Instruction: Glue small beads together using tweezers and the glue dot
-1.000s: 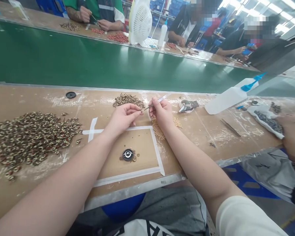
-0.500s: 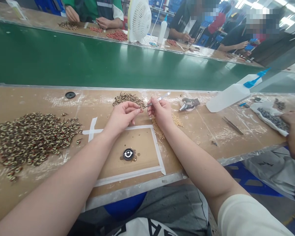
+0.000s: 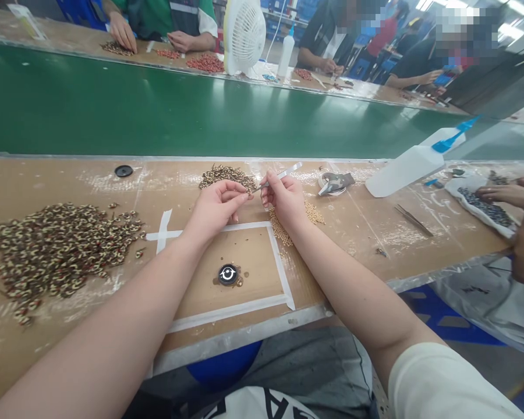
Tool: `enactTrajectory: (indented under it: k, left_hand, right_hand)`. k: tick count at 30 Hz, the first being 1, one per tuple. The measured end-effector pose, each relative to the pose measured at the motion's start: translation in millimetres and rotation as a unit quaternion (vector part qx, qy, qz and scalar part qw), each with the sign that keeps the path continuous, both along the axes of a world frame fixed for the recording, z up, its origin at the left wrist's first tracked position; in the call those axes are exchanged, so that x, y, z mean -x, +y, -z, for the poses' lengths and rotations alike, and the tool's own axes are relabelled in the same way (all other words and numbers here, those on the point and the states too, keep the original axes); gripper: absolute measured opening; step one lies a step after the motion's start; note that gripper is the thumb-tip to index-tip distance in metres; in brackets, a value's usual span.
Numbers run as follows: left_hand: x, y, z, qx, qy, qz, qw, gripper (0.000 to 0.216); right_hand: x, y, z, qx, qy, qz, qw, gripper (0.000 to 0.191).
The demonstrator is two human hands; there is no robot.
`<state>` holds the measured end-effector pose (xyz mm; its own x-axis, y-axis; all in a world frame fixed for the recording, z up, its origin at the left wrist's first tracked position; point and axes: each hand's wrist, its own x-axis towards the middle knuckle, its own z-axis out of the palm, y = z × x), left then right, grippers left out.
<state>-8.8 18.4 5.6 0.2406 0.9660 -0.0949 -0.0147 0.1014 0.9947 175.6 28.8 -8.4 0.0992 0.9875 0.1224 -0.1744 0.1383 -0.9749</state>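
My left hand (image 3: 219, 205) pinches a tiny piece between thumb and forefinger, too small to make out. Gripped in my right hand (image 3: 285, 199) is a pair of metal tweezers (image 3: 291, 170), its tip meeting the left fingertips. Behind the hands lies a heap of small patterned brown-and-cream pieces (image 3: 227, 174). Pale beads (image 3: 314, 213) are spread under and beside my right hand. Nearer me, inside a white tape frame (image 3: 280, 273), sits a small round black dish (image 3: 227, 274) with a white eye-like shape in it and wet spots around it.
A large pile of similar pieces (image 3: 65, 250) covers the left. On the right are a tape roll (image 3: 332, 184), a white bottle (image 3: 404, 170), more tweezers (image 3: 413, 220) and a co-worker's hand (image 3: 510, 195) over dark pieces. Beyond the green belt (image 3: 157, 110), other people sit working.
My hands hold nearly the same place, tweezers tip still at the left fingertips. The co-worker's hand at the right has reached over the dark pieces.
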Motion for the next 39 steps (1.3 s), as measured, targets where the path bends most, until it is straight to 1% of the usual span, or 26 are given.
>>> enactTrajectory:
  k: [8,15,27,35,39]
  left_hand:
    - [-1,-1,-1.2,-0.002,0.004,-0.011,1.0,0.025]
    - [-2,-2,2.4,-0.034,-0.002,-0.03,0.999,0.023]
    - [-2,-5,1.5,-0.048,0.025,-0.036,0.998,0.022]
    - [-2,-7,-2.9,-0.056,0.035,-0.023,0.998,0.026]
    - [0,-5,-3.3,-0.059,0.059,-0.033,0.996,0.026]
  right_hand:
    - [2,-1,-1.4,-0.01,0.0,0.005,1.0,0.051]
    - [4,-4,-2.6,-0.019,0.003,0.004,1.0,0.051]
    - [3,-6,1.3,-0.028,-0.01,0.008,1.0,0.047]
    - [4,-8,-5.0,-0.031,-0.002,0.013,0.999,0.046]
    - [0,-7,-8.7,-0.03,0.008,0.019,0.999,0.043]
